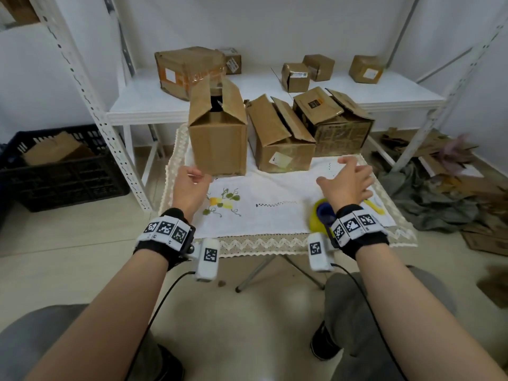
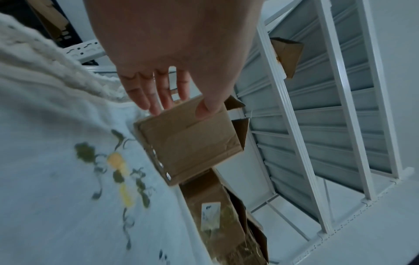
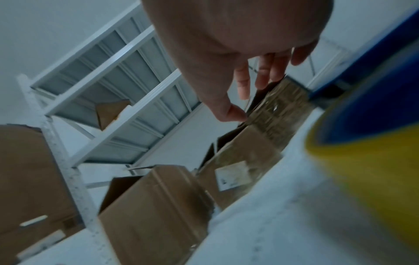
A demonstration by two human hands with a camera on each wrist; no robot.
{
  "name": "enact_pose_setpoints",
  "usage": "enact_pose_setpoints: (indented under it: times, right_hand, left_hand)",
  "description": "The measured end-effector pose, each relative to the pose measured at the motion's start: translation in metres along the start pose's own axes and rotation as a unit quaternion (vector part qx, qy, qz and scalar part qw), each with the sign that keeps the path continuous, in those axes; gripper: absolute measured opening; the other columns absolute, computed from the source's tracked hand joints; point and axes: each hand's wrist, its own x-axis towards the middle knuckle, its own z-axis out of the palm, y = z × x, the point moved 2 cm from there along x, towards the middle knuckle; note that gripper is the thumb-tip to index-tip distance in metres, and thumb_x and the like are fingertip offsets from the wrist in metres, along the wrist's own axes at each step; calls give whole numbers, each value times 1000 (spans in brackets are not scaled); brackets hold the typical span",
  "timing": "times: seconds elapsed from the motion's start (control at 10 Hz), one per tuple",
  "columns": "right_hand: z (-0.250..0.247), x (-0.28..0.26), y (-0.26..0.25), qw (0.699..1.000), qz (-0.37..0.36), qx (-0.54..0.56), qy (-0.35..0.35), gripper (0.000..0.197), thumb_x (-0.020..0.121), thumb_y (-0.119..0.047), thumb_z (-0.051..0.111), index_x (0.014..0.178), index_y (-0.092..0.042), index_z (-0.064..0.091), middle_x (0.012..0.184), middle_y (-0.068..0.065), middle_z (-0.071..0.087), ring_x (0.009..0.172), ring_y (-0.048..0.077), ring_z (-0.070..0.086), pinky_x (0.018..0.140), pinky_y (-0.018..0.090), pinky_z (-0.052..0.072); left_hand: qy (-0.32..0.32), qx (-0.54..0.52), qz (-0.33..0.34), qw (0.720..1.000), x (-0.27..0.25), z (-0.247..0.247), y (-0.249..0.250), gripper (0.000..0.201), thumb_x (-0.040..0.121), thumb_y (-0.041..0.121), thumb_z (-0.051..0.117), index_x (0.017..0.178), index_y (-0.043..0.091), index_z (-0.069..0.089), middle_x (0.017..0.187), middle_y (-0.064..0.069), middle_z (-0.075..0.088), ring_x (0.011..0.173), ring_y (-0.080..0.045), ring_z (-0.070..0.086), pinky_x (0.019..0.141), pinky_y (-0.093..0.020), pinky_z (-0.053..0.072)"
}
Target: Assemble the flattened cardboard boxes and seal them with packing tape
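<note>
Three brown cardboard boxes stand at the back of the table on a white embroidered cloth [image 1: 269, 213]. The left box [image 1: 218, 138] [image 2: 188, 141] is upright with its top flaps standing up. The middle box [image 1: 283, 144] [image 3: 235, 161] and the printed right box [image 1: 334, 125] have loose flaps. My left hand [image 1: 199, 174] [image 2: 179, 109] is open at the left box's lower front corner; I cannot tell whether it touches. My right hand [image 1: 346, 171] [image 3: 249, 100] hovers open, fingers spread, over the cloth before the other two boxes. A yellow and blue tape dispenser [image 1: 320, 214] [image 3: 367, 152] lies under my right wrist.
A white metal shelf [image 1: 143, 103] behind the table carries several taped boxes. A black crate [image 1: 63, 174] with cardboard sits on the floor at the left. Flattened cardboard and cloth [image 1: 439, 188] are piled on the floor at the right.
</note>
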Motion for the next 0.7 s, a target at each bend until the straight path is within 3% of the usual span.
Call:
enact_pose_setpoints:
  times: [0.1, 0.2, 0.3, 0.4, 0.5, 0.6, 0.7]
  right_hand:
    - [1, 3, 33, 994, 30, -20, -101, 74, 87, -22, 76, 146, -24, 32, 148, 14, 22, 134, 44, 32, 105, 56, 38]
    - [1, 2, 46, 984, 7, -42, -175, 93, 89, -16, 74, 159, -27, 14, 153, 19, 16, 124, 51, 46, 95, 52, 49]
    - [-3, 3, 47, 977, -20, -79, -198, 95, 93, 2, 59, 163, -31, 4, 156, 21, 16, 119, 51, 51, 92, 53, 51]
    - [-9, 5, 44, 980, -53, -77, -177, 88, 95, 7, 52, 163, -29, 9, 156, 21, 26, 128, 48, 47, 96, 54, 49]
    - [-10, 13, 41, 986, -80, -67, -129, 86, 92, 10, 51, 162, -26, 17, 150, 19, 43, 126, 43, 51, 89, 51, 49]
    - [-11, 17, 37, 981, -78, -63, -164, 79, 93, 3, 57, 160, -24, 25, 142, 21, 53, 121, 43, 55, 90, 48, 50]
    - [-10, 26, 27, 980, -86, -16, -181, 76, 90, -10, 72, 155, -18, 35, 145, 22, 50, 128, 41, 51, 101, 47, 48]
  left_hand:
    - [-51, 34, -40, 997, -16, 10, -5, 24, 96, 23, 65, 115, 15, 51, 104, -2, 57, 82, -13, 54, 68, -29, 43]
    - [-94, 60, -62, 992, -27, 17, -9, 32, 97, 29, 66, 121, 13, 52, 105, -3, 59, 83, -12, 55, 66, -29, 42]
    - [-108, 68, -63, 990, -35, 19, -12, 31, 97, 29, 66, 120, 12, 54, 103, 0, 59, 86, -11, 55, 66, -27, 40]
    - [-109, 70, -61, 990, -37, 16, -12, 29, 97, 27, 66, 119, 11, 55, 106, -1, 58, 89, -11, 56, 68, -26, 41]
    - [-115, 66, -69, 989, -33, 11, -16, 27, 97, 27, 67, 117, 11, 57, 113, -1, 59, 105, -18, 57, 91, -35, 49]
    - [-122, 68, -76, 987, -32, 5, -21, 23, 96, 26, 67, 113, 14, 58, 116, -1, 60, 113, -21, 58, 104, -42, 47]
    - [-103, 49, -58, 992, -25, -1, -15, 20, 96, 26, 67, 111, 15, 60, 118, -9, 65, 99, -20, 62, 86, -34, 52]
